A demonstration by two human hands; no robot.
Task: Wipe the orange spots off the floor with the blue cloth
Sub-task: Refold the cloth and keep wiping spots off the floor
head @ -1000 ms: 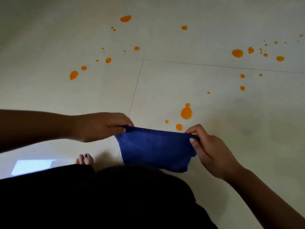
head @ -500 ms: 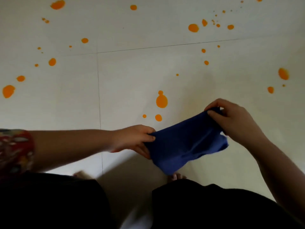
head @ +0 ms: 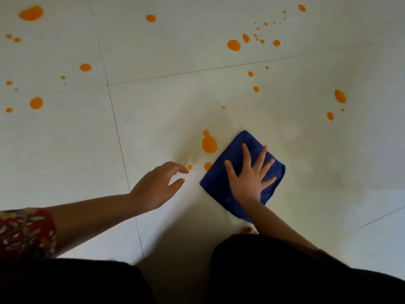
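Our right hand [head: 247, 183] lies flat on the blue cloth [head: 234, 154], fingers straight and spread, pressing it to the floor [head: 153, 119]. The cloth is folded to a square; its left edge touches a small orange spot [head: 207, 166], and the large spot [head: 209, 144] sits just beside its far-left edge. Our left hand [head: 157, 185] is left of the cloth, fingers loosely curved and holding nothing, fingertips near a tiny spot [head: 189, 167]; whether it touches the tile we cannot tell. More spots scatter far, left and right. A red patterned sleeve [head: 24, 231] shows at the near left

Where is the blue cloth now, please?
Head view, right of centre: the blue cloth lies on the floor under the right hand, beside a large orange spot.
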